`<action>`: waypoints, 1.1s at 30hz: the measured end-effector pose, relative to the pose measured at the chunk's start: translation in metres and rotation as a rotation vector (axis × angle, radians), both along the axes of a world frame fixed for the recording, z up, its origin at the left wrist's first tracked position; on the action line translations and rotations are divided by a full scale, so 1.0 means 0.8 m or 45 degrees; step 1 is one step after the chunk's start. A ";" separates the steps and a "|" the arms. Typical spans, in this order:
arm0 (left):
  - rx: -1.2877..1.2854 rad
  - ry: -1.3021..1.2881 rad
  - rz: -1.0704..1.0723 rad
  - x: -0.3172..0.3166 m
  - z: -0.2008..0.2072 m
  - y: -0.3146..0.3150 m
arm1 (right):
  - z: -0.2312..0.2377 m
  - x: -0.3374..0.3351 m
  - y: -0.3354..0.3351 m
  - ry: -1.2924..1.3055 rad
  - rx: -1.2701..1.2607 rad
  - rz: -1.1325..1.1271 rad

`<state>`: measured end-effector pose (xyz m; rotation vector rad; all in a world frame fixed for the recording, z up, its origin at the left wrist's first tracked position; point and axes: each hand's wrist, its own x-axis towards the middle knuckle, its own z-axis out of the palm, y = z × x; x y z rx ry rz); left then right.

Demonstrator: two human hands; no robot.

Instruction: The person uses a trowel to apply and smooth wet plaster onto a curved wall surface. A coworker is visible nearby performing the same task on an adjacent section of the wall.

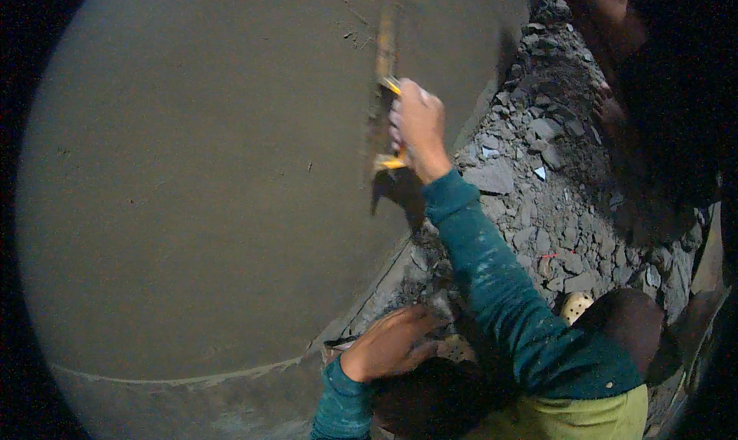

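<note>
My right hand (419, 121) is closed around the handle of a long, narrow float (386, 44) with yellow handle brackets. Its worn blade lies lengthwise over the smooth grey wet concrete (207, 186), slightly blurred, and a dark shadow falls beside its near end. My left hand (392, 341) rests near my bent knee at the slab's near edge. Its fingers are stretched out with the thumb apart, and nothing shows in them. A small dark thin object (340, 341) sits beside the left wrist; I cannot tell what it is.
Broken stone rubble (550, 148) runs along the slab's right side. A pale perforated shoe (576, 308) shows near my knee. Another person's leg and foot, mostly in shadow, are at the upper right. A pale rim (192, 380) borders the concrete at the near side.
</note>
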<state>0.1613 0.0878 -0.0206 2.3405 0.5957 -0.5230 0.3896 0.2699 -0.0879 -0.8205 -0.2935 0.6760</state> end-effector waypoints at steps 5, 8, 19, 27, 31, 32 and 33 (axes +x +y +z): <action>-0.129 -0.178 0.062 -0.011 -0.015 0.006 | 0.169 -0.041 -0.017 -0.904 0.288 -0.627; -0.329 -0.046 0.259 -0.004 0.006 0.011 | 0.238 -0.079 -0.045 -0.930 0.120 -0.083; 0.023 -0.078 0.109 -0.019 -0.007 0.002 | -0.113 -0.027 -0.097 0.970 -0.082 0.287; -0.069 -0.025 0.081 -0.004 0.000 -0.005 | -0.265 -0.092 -0.104 1.095 -0.027 0.543; -0.042 -0.137 0.045 -0.016 -0.004 -0.003 | -0.268 -0.113 -0.090 1.122 0.007 0.511; -0.017 -0.182 0.021 -0.019 -0.005 -0.002 | -0.265 -0.118 -0.088 1.137 -0.019 0.496; -0.022 -0.175 0.035 -0.021 -0.004 -0.003 | -0.262 -0.122 -0.086 1.150 -0.045 0.479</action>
